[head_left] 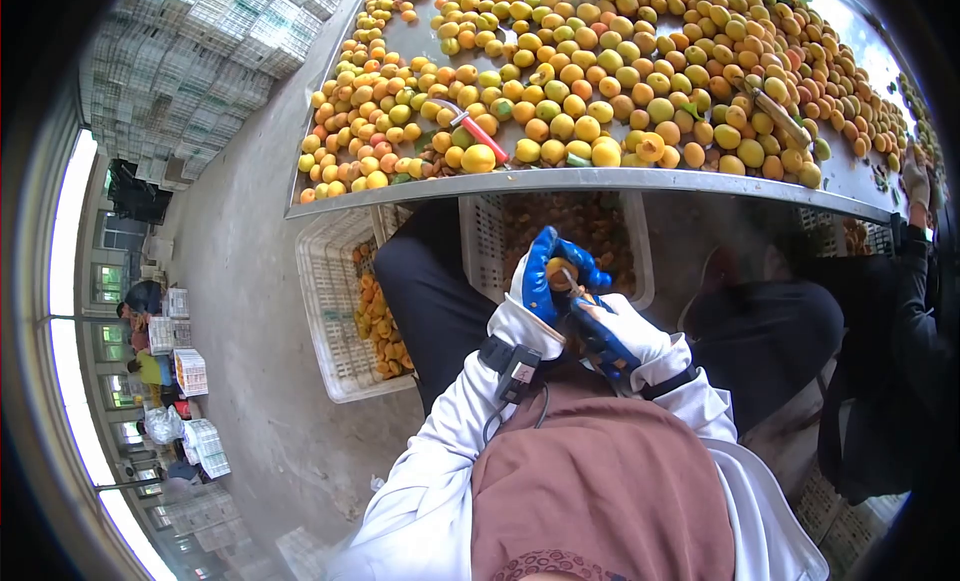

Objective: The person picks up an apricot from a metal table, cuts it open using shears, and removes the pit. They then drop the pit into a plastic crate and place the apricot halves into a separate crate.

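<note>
My left hand (541,281), in a white glove with a blue-coated palm, is curled around an apricot (561,271) in front of my chest. My right hand (610,336), gloved the same way, is closed around a small tool with a thin metal tip (573,282). That tip meets the fruit; my fingers hide the handle. Just beneath my hands, a crate (640,236) under the table holds orange-brown fruit pieces. Whole apricots (600,71) cover much of the metal table, where a curved knife with a red handle (482,139) lies near the front edge.
The table's metal rim (560,179) runs across above my knees. Left of my leg stands a white crate (325,331) with apricot pieces. At the right, another person's gloved hand (915,181) reaches the table. Stacked crates (190,61) and several people are farther off at left.
</note>
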Demonstrator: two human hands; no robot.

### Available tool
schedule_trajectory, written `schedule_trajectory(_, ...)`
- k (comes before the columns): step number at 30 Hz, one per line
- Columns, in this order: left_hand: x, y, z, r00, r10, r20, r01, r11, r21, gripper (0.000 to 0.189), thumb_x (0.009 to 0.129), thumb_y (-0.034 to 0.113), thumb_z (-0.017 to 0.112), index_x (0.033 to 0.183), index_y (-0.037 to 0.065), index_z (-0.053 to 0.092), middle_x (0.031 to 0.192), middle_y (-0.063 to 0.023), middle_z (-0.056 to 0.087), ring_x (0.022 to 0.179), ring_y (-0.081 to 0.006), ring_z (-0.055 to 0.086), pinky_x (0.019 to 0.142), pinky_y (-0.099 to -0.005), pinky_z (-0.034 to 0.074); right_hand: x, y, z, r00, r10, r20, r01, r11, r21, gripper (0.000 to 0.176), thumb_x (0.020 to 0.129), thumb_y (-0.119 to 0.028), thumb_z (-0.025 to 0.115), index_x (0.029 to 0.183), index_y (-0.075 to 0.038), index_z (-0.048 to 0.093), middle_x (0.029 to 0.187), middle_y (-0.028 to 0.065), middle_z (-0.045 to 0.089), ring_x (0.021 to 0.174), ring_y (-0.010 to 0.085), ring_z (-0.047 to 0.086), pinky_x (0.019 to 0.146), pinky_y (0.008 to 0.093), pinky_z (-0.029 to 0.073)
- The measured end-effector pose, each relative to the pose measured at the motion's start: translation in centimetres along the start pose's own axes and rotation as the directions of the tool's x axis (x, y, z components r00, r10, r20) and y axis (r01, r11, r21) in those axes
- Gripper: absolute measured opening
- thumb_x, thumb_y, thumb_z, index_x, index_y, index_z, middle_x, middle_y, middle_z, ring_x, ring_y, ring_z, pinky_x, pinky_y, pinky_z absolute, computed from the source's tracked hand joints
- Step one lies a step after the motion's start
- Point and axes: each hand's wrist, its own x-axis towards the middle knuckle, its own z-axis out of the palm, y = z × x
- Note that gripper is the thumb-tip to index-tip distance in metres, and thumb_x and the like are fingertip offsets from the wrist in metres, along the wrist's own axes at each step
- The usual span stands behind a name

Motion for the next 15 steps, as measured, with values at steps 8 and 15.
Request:
schedule_trajectory(8,1.4,-1.3,-0.5,0.976,0.176,-0.128,-0.174,0.984,0.028,0.06,0.104,0.053,0.045,0.074,0.004,0.063,0.065,-0.0116,0.062,0.055,-0.0275,0.063,0.057,-0.0417,0.056,1.6,2.2,1.1,0.954,-0.293,-0.067,0.244,0.884,-0.4,0.029,0.104,-0.031,0.053,0.105,-0.003,0.064,0.082,0.0015,0.061,0.075,0.008,0.054,0.066,0.026,0.045)
schedule_trajectory(15,-0.5,0.8,1.3,0.964,0.241,0.109,-0.255,0.957,0.138,0.059,0.105,0.047,0.046,0.068,0.004,0.06,0.059,-0.0091,0.057,0.053,-0.0207,0.062,0.058,-0.0359,0.055,0.0,0.5,1.3,0.99,-0.084,0.11,0.074,0.993,0.092,0.03,0.103,-0.036,0.057,0.107,-0.007,0.062,0.074,-0.0003,0.058,0.05,0.0092,0.049,0.045,0.0248,0.039)
